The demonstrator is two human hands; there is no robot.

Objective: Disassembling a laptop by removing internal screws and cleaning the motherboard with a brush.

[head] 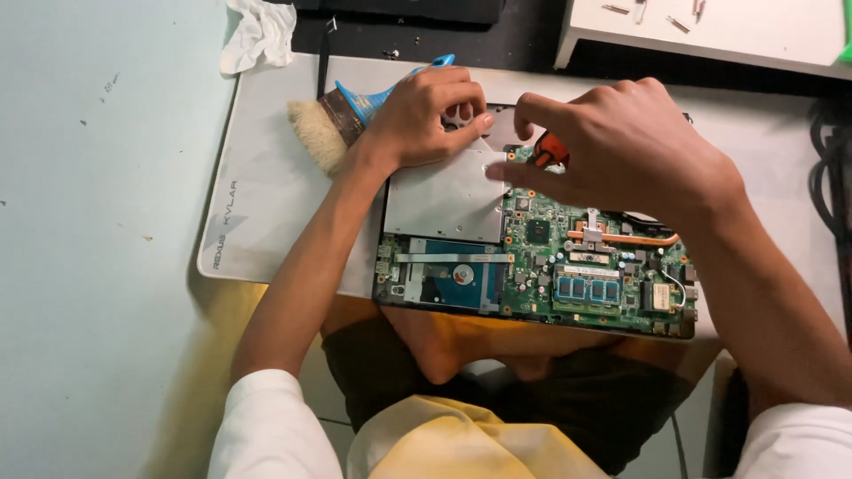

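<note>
Hands meet over an opened laptop [532, 266] in the head view, its green circuit board and silver drive bay laid bare. The left hand [424, 115] is curled, fingers bent, pressing down on the far edge of the flat silver optical drive [444, 200]; whether it pinches anything between its fingertips I cannot tell, since the knuckles hide them. The right hand [621, 146] sits just beside it, to the right, fingers drawn in around a small tool with an orange handle [550, 151], of which only a bit shows under the palm. Its fingertip touches the drive's right edge, where the drive meets the circuit board [595, 257].

Just behind the left hand, partly under the wrist, lies a paint brush [342, 115] with pale bristles, a dark ferrule and a blue handle, bristles pointing away to the left. Beyond that, further left and up, lies a crumpled white cloth [257, 34]. Below the left hand, nearer the person, the hard disk [453, 275] sits in its bay with a metal bracket across it. Below the right hand lie a copper heat pipe [630, 238] and a memory module [587, 288] with blue chips. The laptop rests on a grey desk mat [266, 204], its near edge overhanging the person's lap. Far beyond the right hand, a white box [710, 31] holds a few small metal bits. Dark cables [830, 168] hang well off to the right.
</note>
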